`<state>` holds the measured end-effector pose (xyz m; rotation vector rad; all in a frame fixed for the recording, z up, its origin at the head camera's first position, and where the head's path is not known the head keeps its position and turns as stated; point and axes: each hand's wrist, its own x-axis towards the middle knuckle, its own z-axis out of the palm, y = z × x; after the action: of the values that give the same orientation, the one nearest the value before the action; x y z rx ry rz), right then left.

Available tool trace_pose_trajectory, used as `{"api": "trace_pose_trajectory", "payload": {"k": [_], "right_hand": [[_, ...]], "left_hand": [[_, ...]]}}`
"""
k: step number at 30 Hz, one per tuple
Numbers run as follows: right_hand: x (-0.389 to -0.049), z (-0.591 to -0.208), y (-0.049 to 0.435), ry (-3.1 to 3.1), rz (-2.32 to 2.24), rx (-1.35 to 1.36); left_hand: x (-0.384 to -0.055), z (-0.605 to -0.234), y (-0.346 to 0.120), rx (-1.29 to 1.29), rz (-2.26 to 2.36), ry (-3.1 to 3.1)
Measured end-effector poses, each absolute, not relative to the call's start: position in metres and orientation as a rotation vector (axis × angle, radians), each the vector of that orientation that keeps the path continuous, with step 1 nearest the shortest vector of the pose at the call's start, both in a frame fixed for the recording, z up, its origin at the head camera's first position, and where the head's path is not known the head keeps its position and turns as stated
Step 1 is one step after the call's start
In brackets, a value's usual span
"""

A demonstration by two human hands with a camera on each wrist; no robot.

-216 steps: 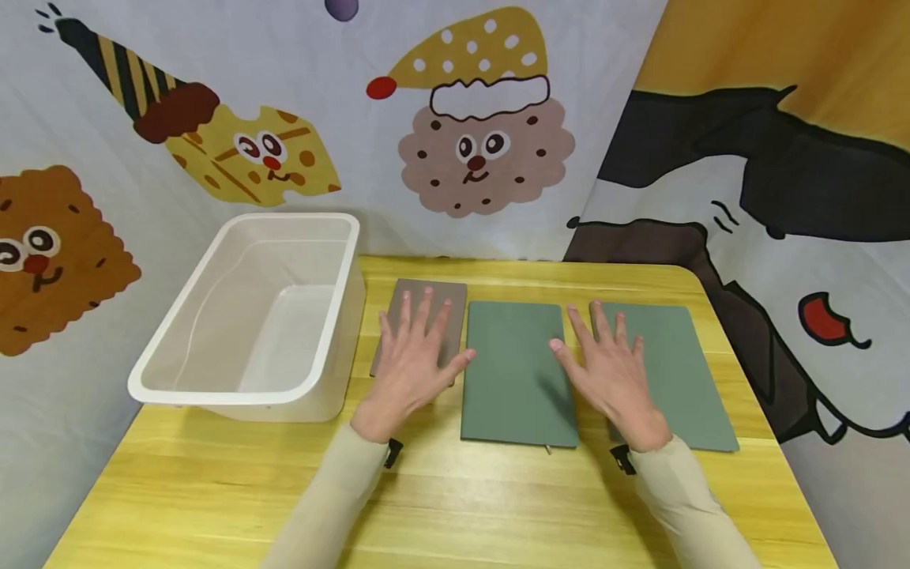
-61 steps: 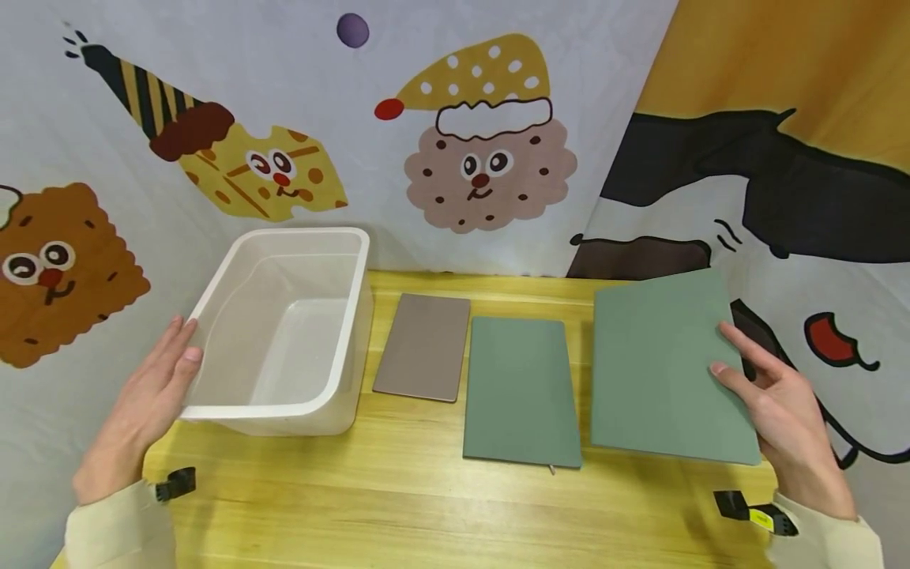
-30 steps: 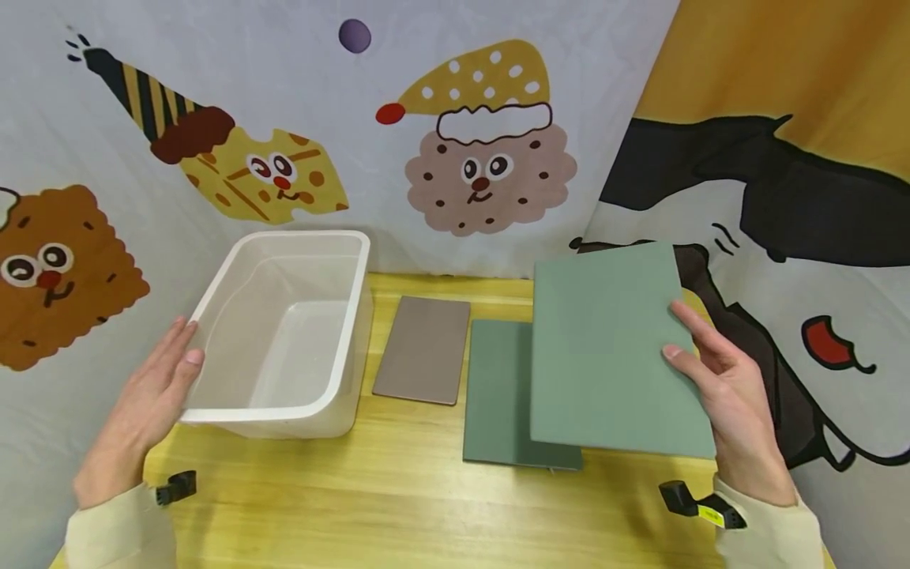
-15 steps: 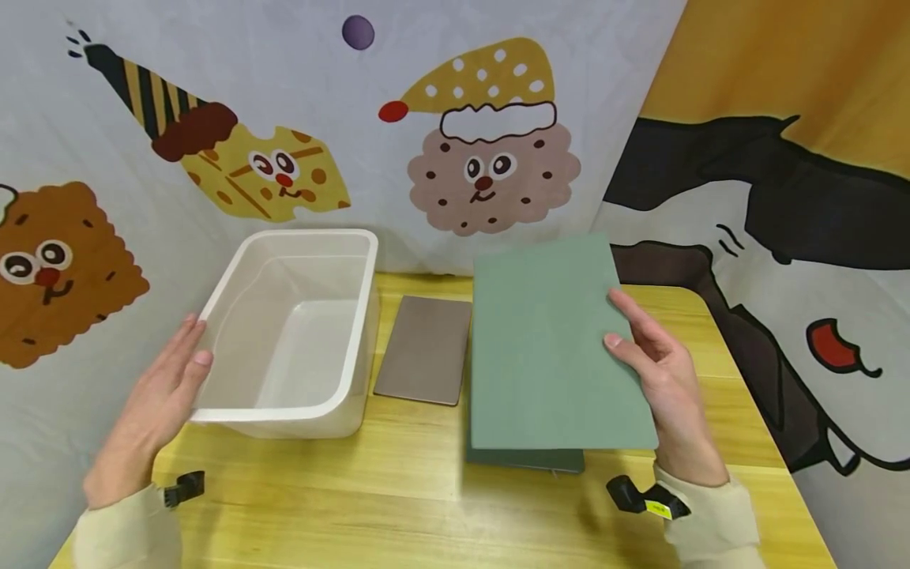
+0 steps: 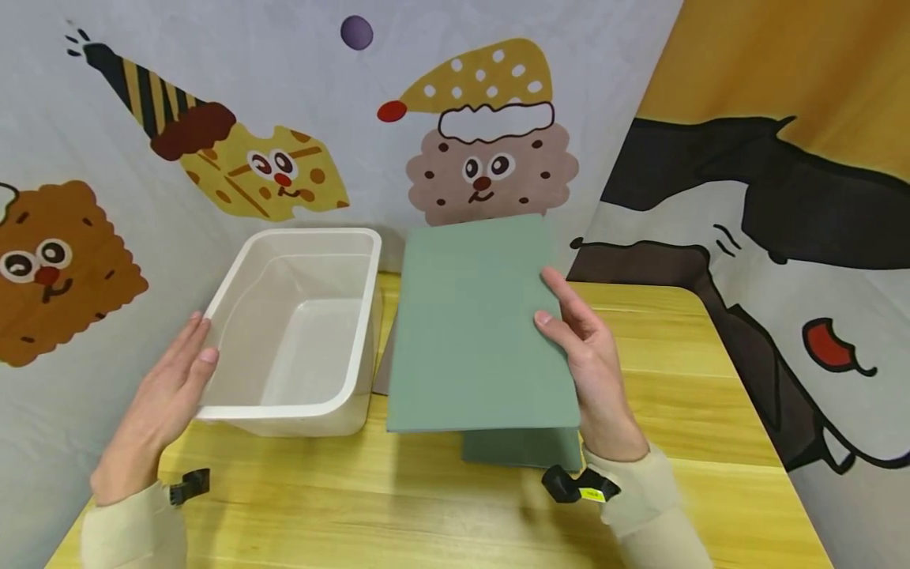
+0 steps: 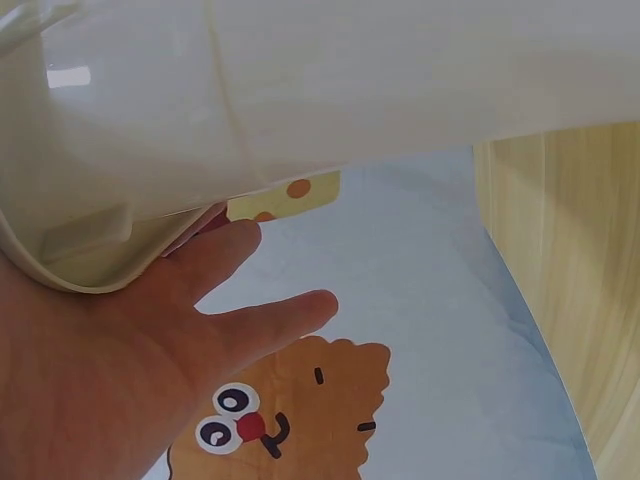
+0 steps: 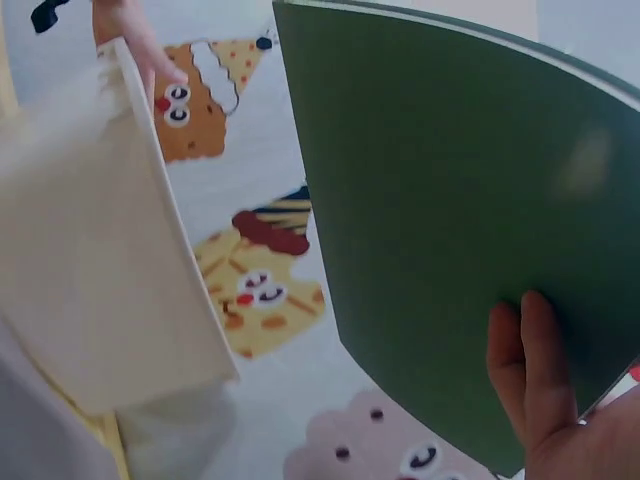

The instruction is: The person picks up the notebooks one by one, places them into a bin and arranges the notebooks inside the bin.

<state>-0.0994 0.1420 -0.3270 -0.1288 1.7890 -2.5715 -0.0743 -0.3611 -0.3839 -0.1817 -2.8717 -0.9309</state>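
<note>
My right hand (image 5: 599, 379) grips a large light-green notebook (image 5: 479, 332) by its right edge, thumb on the near face and fingers behind it. The notebook is raised and tilted over the table. Its underside fills much of the right wrist view, with two fingers (image 7: 545, 370) lying against it. Beneath it, a darker green notebook (image 5: 522, 450) on the table shows only its front end. A brown notebook (image 5: 384, 370) is mostly hidden, just a left sliver showing. My left hand (image 5: 158, 403) rests with fairly straight fingers at the left rim of a white plastic bin (image 5: 284, 412).
The bin stands at the table's left side, nothing inside it. Wooden tabletop (image 5: 682, 379) extends right and in front of the notebooks. A cartoon-printed cloth (image 5: 284, 71) hangs close behind the table. Black camera straps (image 5: 190, 486) sit at both wrists.
From the right side of the table, my right hand has lifted the light-green notebook and carried it left, over the darker notebook and the brown one. My left hand stays at the bin, which has shifted slightly right.
</note>
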Motion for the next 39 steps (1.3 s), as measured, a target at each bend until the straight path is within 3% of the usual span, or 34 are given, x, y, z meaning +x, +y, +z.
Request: {"api": "trace_pose_trajectory", "payload": {"k": [21,39], "right_hand": [[-0.122,-0.33,0.035,1.557,-2.627,-0.297],[-0.147,-0.348,-0.034,1.931,-2.47,-0.252]], "left_hand": [[-0.073,-0.385,-0.362,-0.17,-0.936,-2.86],[-0.073,-0.383,-0.36,-0.165,-0.938,-2.867]]}}
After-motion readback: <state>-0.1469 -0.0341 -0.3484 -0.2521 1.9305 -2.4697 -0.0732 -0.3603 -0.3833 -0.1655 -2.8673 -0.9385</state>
